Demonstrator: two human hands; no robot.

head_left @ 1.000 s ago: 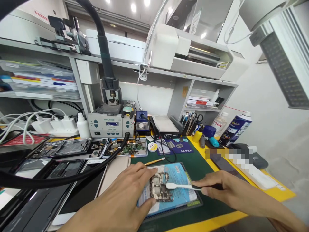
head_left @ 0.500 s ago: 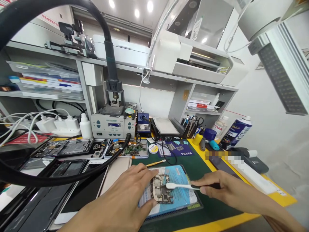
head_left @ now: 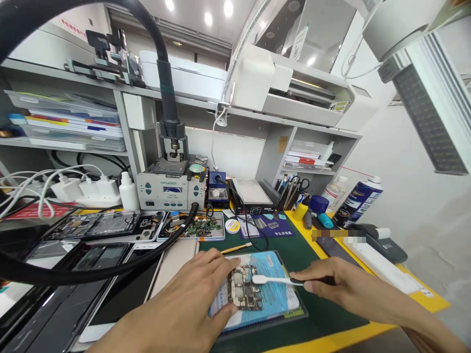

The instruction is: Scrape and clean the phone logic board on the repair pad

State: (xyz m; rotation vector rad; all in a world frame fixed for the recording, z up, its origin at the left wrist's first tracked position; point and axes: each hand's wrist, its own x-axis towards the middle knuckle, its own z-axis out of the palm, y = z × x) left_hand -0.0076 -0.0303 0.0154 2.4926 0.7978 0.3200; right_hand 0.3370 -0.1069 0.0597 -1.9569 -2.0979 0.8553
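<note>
A phone circuit board (head_left: 243, 290) lies flat on a blue-and-white printed packet (head_left: 275, 274), which rests on a dark pad over the green mat. My left hand (head_left: 198, 287) grips the board's left side, the index finger at its upper corner and the thumb at its lower left. In my right hand (head_left: 326, 279) is a toothbrush (head_left: 275, 280) with a white head and a black grip, pinched between thumb and fingers. The brush head is over the upper right part of the board; its bristles face down and are hidden.
Behind the packet lies a yellow-handled tool (head_left: 237, 248). A tray of small parts (head_left: 209, 226) and a hot-air station (head_left: 167, 191) stand further back. A black hose (head_left: 121, 274) arches across the left, above several phones. A spray can (head_left: 358, 201) stands at the right.
The toothbrush head has shifted slightly up across the board. My left hand keeps its hold, and the whole view has drifted a little to the left.
</note>
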